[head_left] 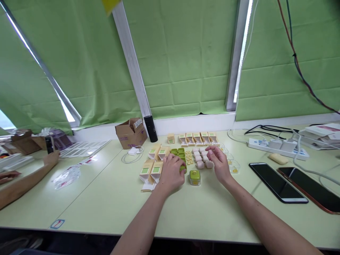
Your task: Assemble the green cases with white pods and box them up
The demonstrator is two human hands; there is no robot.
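Note:
My left hand (173,170) is curled over the near end of the rows of small square green lids (181,154), its thumb and fingertips closed around one of them. My right hand (218,163) hovers over several pinkish-white rounded blocks (200,164), fingers loosely bent and apart, with nothing visible in them. Between the hands stands a small clear box with a green lid (194,177). Little yellow pieces (189,157) lie in rows beside the green lids. Clear plastic cups (234,166) with yellow bits sit right of my right hand, which partly hides them.
Opened cartons with green windows (156,170) stand left of my left hand; more cartons (197,139) line the back. Farther out are a cardboard box (131,133), black bottle (151,129), phone (278,182) and power strip (277,148). A co-worker's arm (29,179) reaches in at left.

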